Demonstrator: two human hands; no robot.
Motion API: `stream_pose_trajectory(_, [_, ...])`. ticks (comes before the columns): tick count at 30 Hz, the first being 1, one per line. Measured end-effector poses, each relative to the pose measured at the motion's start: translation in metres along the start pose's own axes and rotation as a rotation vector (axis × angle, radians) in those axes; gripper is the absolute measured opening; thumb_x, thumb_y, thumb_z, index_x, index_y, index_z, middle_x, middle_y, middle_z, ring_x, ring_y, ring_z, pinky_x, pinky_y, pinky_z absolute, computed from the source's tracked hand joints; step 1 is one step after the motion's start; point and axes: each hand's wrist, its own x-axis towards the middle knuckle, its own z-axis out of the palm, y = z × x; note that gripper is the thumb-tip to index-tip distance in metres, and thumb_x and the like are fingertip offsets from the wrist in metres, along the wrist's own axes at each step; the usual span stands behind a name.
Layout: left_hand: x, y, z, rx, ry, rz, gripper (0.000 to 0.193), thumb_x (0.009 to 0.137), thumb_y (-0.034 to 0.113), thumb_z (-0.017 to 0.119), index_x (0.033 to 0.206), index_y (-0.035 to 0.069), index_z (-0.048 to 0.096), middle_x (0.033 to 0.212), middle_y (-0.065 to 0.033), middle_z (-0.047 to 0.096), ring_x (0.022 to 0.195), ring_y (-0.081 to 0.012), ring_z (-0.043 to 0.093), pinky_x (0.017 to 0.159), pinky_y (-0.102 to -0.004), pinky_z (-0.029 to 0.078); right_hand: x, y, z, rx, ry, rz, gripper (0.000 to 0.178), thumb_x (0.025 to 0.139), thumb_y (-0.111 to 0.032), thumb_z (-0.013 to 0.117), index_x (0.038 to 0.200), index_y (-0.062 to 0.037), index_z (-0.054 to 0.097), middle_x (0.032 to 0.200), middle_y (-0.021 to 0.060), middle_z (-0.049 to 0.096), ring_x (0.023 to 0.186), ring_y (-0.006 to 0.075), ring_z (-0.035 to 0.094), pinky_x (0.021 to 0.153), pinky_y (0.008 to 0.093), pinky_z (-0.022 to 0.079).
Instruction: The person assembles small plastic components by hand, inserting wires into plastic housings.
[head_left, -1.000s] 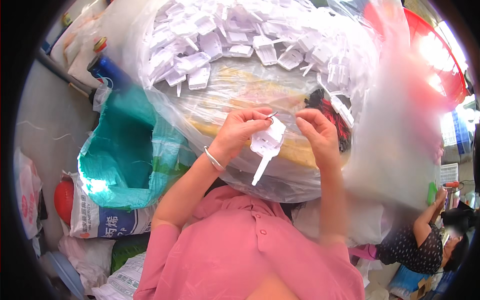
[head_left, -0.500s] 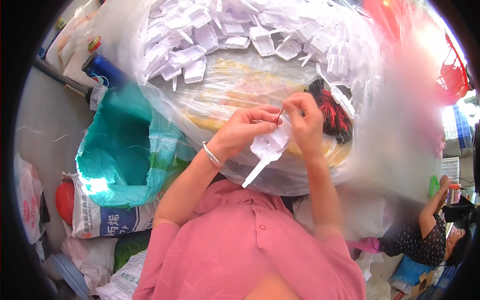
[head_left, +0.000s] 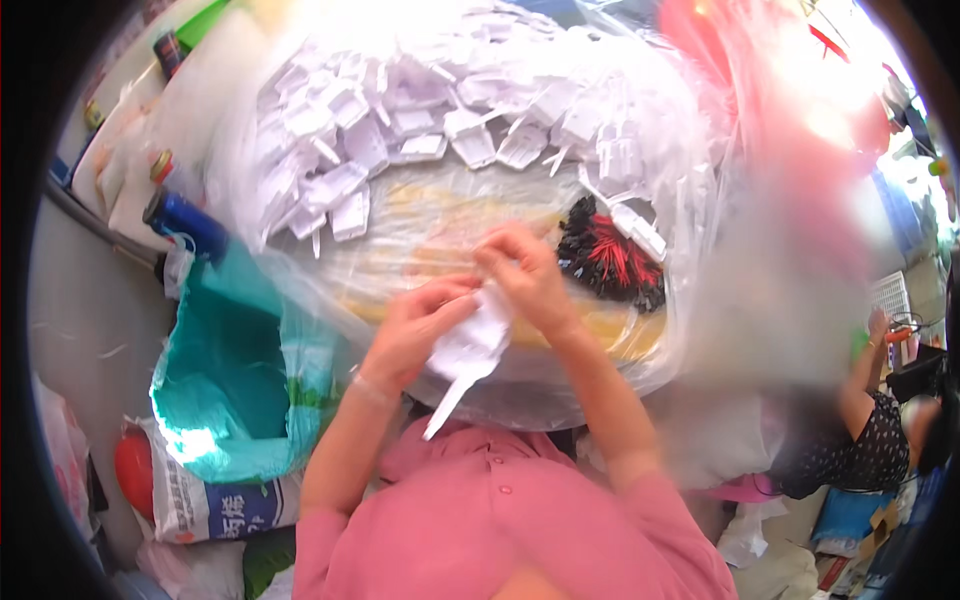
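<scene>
A white plastic casing with a long narrow handle (head_left: 472, 345) hangs between my hands, its handle pointing down toward my lap. My left hand (head_left: 412, 328) grips its upper left edge between thumb and fingers. At the casing's top, the fingertips of my right hand (head_left: 522, 272) are pinched together close to the left fingertips; what they hold is blurred and hidden. To the right lies a bundle of short red and black wires (head_left: 612, 258), with one white casing (head_left: 636, 232) against it. Beyond my hands, many similar white casings (head_left: 420, 122) are heaped.
Clear plastic sheeting (head_left: 430, 215) covers the work surface, yellowish beneath. At left an open teal sack (head_left: 295, 400) stands beside a blue bottle (head_left: 192, 226) and a printed white sack (head_left: 245, 510). A co-worker in a dotted top (head_left: 850, 445) sits at far right.
The view has shifted, so the heap and wire bundle appear lower. Both hands and the casing sit farther left and lower in the picture. The thin red wire seen earlier at my fingertips no longer shows.
</scene>
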Motion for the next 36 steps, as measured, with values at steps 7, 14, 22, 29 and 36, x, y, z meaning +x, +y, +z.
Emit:
stream_pose_trajectory(7, [-0.103,0.077,-0.116,0.725,0.737,0.43,0.013,0.087,0.004,0.056,0.094,-0.006,0.063,0.119,-0.013,0.056,0.1,-0.016,0.056,0.085,-0.0265,0.045,0.063,0.038,-0.041,-0.63,-0.041,0.079,0.017,0.083,-0.017,0.061,0.089,-0.0021,0.062,0.089,0.0128,0.062,0.08,0.0277,0.06,0.071,0.0371,0.047])
stream_pose_trajectory(14, [-0.185,0.036,-0.222,1.643,1.048,-0.005,0.048,0.083,0.011,0.058,0.129,0.004,0.044,0.132,-0.0216,0.04,0.123,-0.0367,0.039,0.101,-0.0416,0.033,0.121,0.115,-0.04,-1.15,0.02,0.021,0.016,0.081,-0.007,0.048,0.095,-0.0084,0.055,0.095,0.0137,0.057,0.08,0.0341,0.063,0.067,0.0462,0.05])
stream_pose_trajectory(22, [-0.108,0.051,-0.09,1.063,0.725,0.35,0.043,0.082,0.008,0.061,0.123,0.004,0.051,0.129,-0.0121,0.048,0.116,-0.026,0.048,0.092,-0.0345,0.041,0.106,0.085,-0.029,-1.227,0.011,-0.08,0.013,0.079,-0.006,0.054,0.091,-0.007,0.055,0.086,0.0138,0.058,0.074,0.0312,0.064,0.06,0.0399,0.052])
stream_pose_trajectory(29, [-0.009,0.01,-0.014,1.159,0.448,0.723,0.079,0.073,0.012,0.072,0.138,0.001,0.029,0.142,-0.0225,0.028,0.132,-0.0353,0.029,0.106,-0.0421,0.027,0.025,-0.048,0.007,-0.182,0.037,0.036,0.031,0.084,-0.005,0.054,0.115,-0.0061,0.05,0.088,0.0073,0.058,0.067,0.0152,0.057,0.06,0.0286,0.047])
stream_pose_trajectory(36, [0.021,-0.022,0.033,0.827,0.301,0.88,0.061,0.084,0.002,0.058,0.136,-0.002,0.027,0.132,-0.022,0.043,0.118,-0.0339,0.047,0.096,-0.0405,0.04,-0.03,-0.085,-0.025,0.644,0.041,0.374,0.035,0.088,-0.01,0.057,0.121,-0.0033,0.047,0.089,0.0028,0.057,0.067,0.0072,0.053,0.055,0.02,0.042])
